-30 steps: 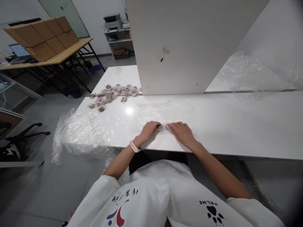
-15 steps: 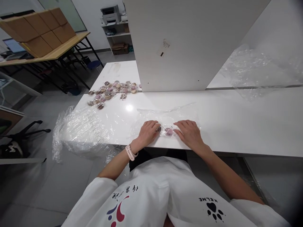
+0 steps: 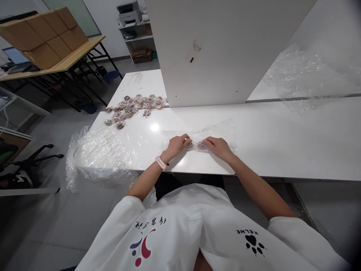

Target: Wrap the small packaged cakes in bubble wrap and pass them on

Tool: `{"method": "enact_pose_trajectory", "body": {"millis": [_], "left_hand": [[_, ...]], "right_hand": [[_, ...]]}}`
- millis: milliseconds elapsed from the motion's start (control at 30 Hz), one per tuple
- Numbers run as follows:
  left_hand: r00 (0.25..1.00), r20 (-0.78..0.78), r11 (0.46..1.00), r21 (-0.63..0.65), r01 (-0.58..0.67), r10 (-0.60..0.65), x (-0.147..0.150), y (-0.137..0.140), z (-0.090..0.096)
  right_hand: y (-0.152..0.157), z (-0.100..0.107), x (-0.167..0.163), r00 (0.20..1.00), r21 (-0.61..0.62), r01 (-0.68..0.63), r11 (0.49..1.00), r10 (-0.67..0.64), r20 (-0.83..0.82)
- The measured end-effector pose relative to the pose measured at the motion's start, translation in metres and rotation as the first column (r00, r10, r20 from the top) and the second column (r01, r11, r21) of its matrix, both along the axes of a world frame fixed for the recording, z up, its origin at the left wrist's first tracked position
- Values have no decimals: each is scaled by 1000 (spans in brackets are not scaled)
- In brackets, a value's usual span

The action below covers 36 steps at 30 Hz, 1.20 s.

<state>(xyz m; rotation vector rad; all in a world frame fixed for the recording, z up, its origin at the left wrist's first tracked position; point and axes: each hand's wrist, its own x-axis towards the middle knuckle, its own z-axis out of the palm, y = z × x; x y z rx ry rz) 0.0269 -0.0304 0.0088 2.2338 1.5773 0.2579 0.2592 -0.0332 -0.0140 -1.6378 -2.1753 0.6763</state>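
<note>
The left hand [image 3: 177, 144] and right hand [image 3: 219, 147], fingers now pinching clear wrap [image 3: 199, 136], have pushed its near edge up the table [image 3: 282, 143], apparently advancing a roll.

It's an office-type rm w/ printer [image 3: 129, 15], laptop [image 3: 17, 56] & cardboard boxes [image 3: 46, 34].

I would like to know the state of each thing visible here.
Plastic sheet: spread, creased
Left hand: curled, at the sheet
Right hand: curled, at the sheet
Wristband: fastened
Wrapped pieces: loosely clustered
Film pile: crumpled, partly overhanging the table
Cardboard boxes: stacked
Laptop: open, lit
</note>
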Motion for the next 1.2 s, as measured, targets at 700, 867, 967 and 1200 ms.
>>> {"method": "enact_pose_trajectory", "body": {"millis": [700, 867, 967, 1200], "left_hand": [[-313, 448, 486, -872, 52, 837, -7, -35, 8], [-193, 609, 576, -792, -202, 770, 8, -6, 2], [65, 672, 637, -660, -398, 738, 9, 2, -5], [885, 418, 894, 290, -342, 203, 26, -17, -26]], "right_hand": [[-29, -31, -22, 968, 331, -246, 911, 212, 137], [-28, -29, -24, 973, 328, -230, 916, 204, 112], [-30, -26, -25, 974, 330, -224, 917, 196, 116], [-24, -35, -26, 971, 380, -225, 897, 177, 158]]}}
